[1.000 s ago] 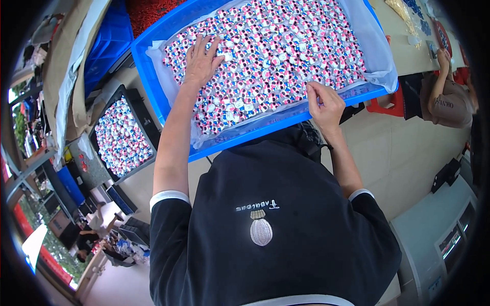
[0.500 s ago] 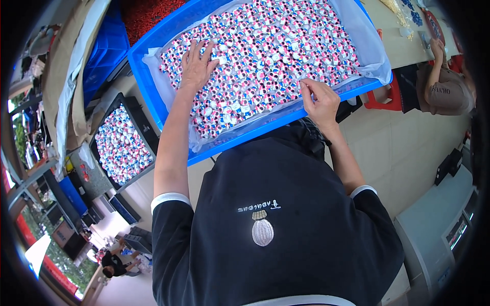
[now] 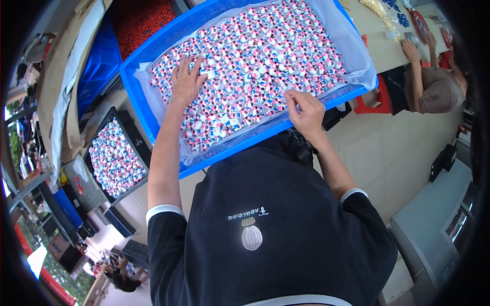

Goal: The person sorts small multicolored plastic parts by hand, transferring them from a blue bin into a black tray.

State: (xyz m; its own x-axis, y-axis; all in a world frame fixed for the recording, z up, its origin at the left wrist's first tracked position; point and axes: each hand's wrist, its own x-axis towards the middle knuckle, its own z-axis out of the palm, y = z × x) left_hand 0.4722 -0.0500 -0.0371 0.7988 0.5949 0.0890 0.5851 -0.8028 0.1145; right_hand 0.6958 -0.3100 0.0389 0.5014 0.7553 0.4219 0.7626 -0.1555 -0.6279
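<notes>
In front of me is a large blue tray (image 3: 224, 159) lined with a white plastic sheet (image 3: 343, 45). Small rounded pieces (image 3: 255, 56) in white, pink and blue with black spots, like little figure heads, fill it in a dense layer. My left hand (image 3: 187, 84) rests on the pieces at the left part of the tray, its fingers spread and holding nothing. Over the tray's near edge, my right hand (image 3: 309, 113) is closed, thumb and forefinger pinched together above the pieces. Whatever lies between those fingertips is too small or hidden to make out.
A black crate (image 3: 144, 153) of similar pieces stands to the left. Beyond it are a blue bin (image 3: 104, 69) and a heap of red pieces (image 3: 140, 25). At right, a person (image 3: 434, 89) sits by a table (image 3: 370, 23) near a red stool (image 3: 375, 99).
The view has shifted, so the tray and both hands appear slightly lower and further left. Both hands keep nearly the same pose over the pieces. The person at right has moved an arm.
</notes>
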